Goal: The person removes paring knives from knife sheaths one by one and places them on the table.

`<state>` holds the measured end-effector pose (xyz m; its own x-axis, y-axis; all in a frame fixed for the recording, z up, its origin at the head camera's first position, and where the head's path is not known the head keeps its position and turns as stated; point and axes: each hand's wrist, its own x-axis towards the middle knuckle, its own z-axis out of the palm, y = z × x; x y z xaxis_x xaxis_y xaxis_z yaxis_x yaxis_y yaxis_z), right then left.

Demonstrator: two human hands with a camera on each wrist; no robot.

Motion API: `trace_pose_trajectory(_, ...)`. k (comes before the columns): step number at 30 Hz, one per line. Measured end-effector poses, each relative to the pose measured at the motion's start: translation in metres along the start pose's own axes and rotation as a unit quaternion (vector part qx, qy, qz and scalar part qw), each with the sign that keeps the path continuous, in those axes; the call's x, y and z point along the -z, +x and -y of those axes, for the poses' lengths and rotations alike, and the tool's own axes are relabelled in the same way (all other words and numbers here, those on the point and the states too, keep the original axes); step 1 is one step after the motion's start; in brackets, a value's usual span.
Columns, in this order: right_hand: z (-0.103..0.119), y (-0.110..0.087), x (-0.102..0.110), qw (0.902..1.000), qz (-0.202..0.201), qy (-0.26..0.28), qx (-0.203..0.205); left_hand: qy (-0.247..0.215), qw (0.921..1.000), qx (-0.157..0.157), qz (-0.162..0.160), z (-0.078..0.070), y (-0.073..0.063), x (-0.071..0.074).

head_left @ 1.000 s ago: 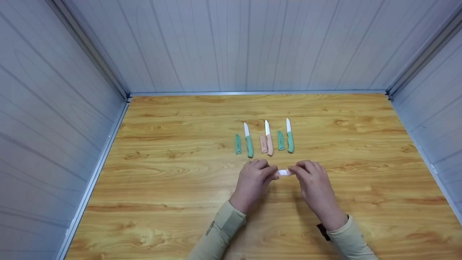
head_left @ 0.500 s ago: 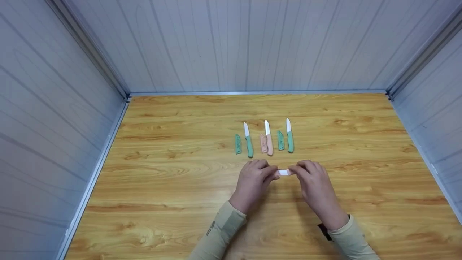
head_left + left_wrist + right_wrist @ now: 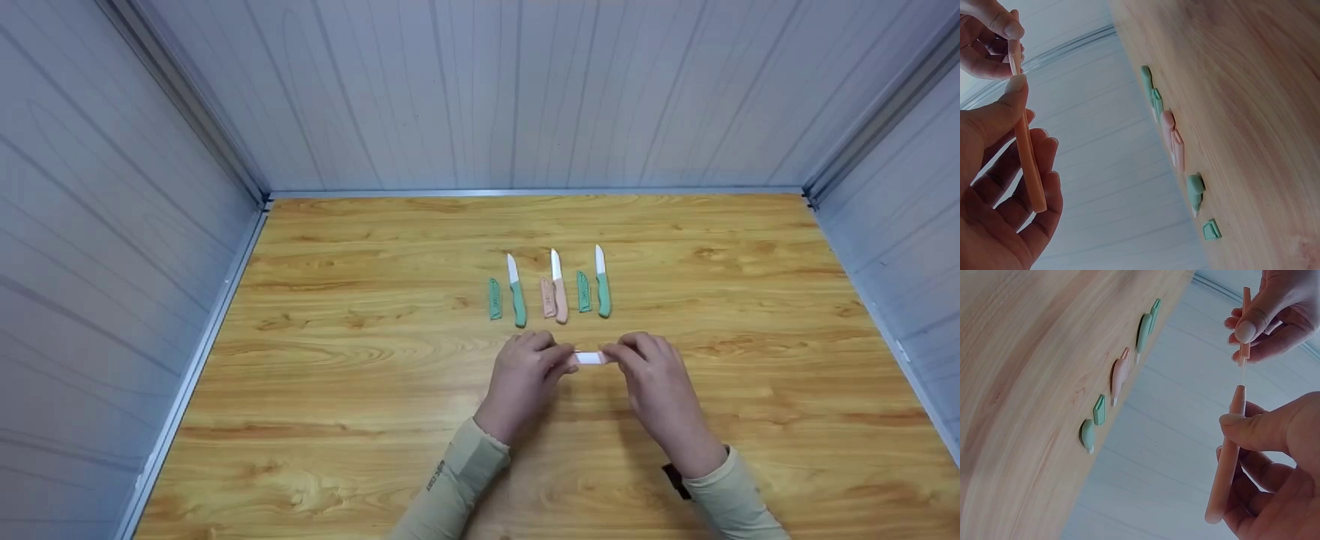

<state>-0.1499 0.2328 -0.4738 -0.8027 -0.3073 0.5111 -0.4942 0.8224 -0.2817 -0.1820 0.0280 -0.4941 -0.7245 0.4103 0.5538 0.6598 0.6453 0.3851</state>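
Between the two hands a pink paring knife with a white blade (image 3: 589, 358) is held crosswise above the table, partly inside its pink sheath. My left hand (image 3: 521, 386) pinches the sheath (image 3: 1030, 163) between thumb and fingers. The knife's rounded handle (image 3: 1223, 481) is gripped by my right hand (image 3: 660, 394), thumb along its top. A short stretch of blade shows between sheath and handle. Beyond the hands lie a green knife (image 3: 517, 301), a pink knife (image 3: 559, 300) and another green knife (image 3: 603, 292), each with a bare white blade pointing away.
To the left of each lying knife is its matching sheath: green (image 3: 494, 299), pink (image 3: 548, 298) and green (image 3: 583, 292). The wood-grain table (image 3: 360, 420) is bounded by pale panel walls (image 3: 480, 97) at the back and both sides.
The hands have drawn very slightly apart, and a little more of the white blade shows between them. The lying knives and sheaths have not moved.
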Motion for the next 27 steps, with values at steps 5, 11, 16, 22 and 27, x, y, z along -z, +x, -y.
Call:
trace_pose_trajectory(5,-0.0013,-0.0008,-0.0006,0.9999,-0.007,0.000,0.011,0.004,1.0000,0.000,-0.001,0.0000,-0.0009,0.0001)
trace_pose_trajectory(11,-0.0043,-0.0015,0.0006,0.9999,-0.011,-0.004,0.008,0.006,0.9999,0.005,-0.006,0.0038,-0.0030,0.0005)
trace_pose_trajectory(16,-0.0062,-0.0018,0.0014,0.9999,-0.011,-0.003,0.011,0.001,1.0000,0.009,-0.001,0.0050,-0.0036,0.0008)
trace_pose_trajectory(22,-0.0067,-0.0004,0.0038,0.9999,-0.010,0.001,0.010,-0.007,0.9998,0.017,0.009,0.0044,-0.0025,0.0023)
trace_pose_trajectory(27,-0.0075,0.0001,0.0055,0.9999,-0.008,0.000,0.008,-0.010,0.9998,0.014,0.007,0.0055,-0.0019,0.0034)
